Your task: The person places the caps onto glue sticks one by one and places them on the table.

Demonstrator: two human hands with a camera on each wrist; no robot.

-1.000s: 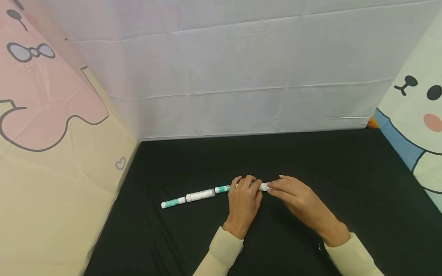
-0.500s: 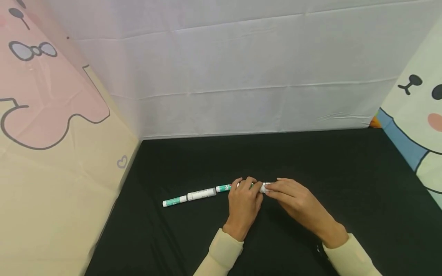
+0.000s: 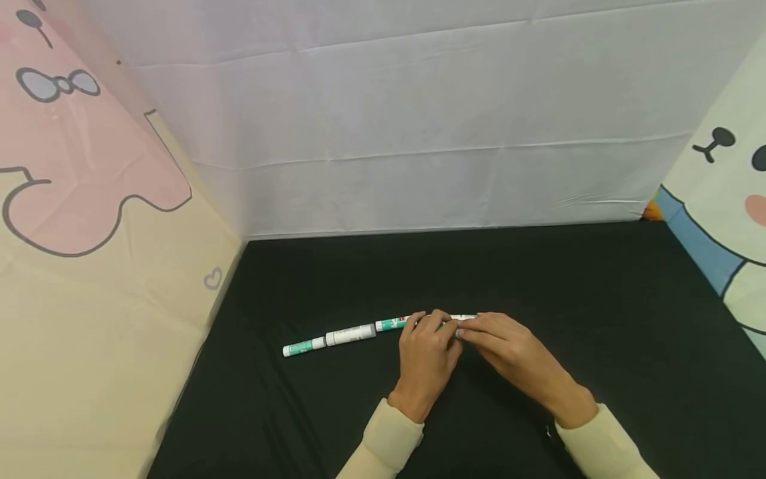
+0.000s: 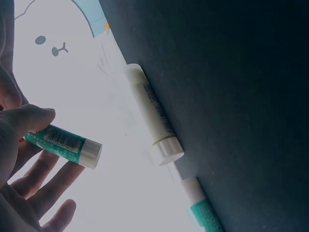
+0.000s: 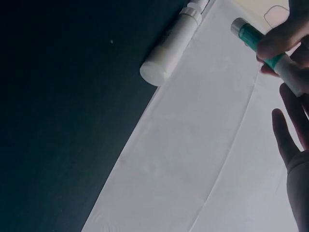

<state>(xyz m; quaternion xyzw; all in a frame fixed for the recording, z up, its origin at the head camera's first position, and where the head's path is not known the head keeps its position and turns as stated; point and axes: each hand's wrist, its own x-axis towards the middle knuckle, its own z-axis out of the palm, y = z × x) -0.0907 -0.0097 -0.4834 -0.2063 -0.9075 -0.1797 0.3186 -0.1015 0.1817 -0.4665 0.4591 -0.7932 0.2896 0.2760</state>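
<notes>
My left hand (image 3: pixel 423 359) holds a small green-and-white glue stick (image 4: pixel 60 144) above the table, thumb on one side and fingers on the other. My right hand (image 3: pixel 519 351) meets it at the right end and pinches the white end part (image 5: pixel 291 76). From the head view, most of this stick is hidden by fingers. Behind the hands, a row of glue sticks lies end to end: a green one (image 3: pixel 304 347) at left, a white one (image 3: pixel 350 334), another green one (image 3: pixel 391 324), then a thicker white one (image 5: pixel 170 50), partly covered by my hands.
A black cloth (image 3: pixel 556 273) covers the table. White fabric (image 3: pixel 383 133) hangs along the back edge. Printed cloth walls stand at left (image 3: pixel 108 319) and right (image 3: pixel 712 219). A small pale speck (image 3: pixel 548 431) shows beside the right sleeve.
Both hands have shifted slightly toward me and turned a little, uncovering more of the white glue stick behind them. The row stays in place while the head view drifts slightly.
</notes>
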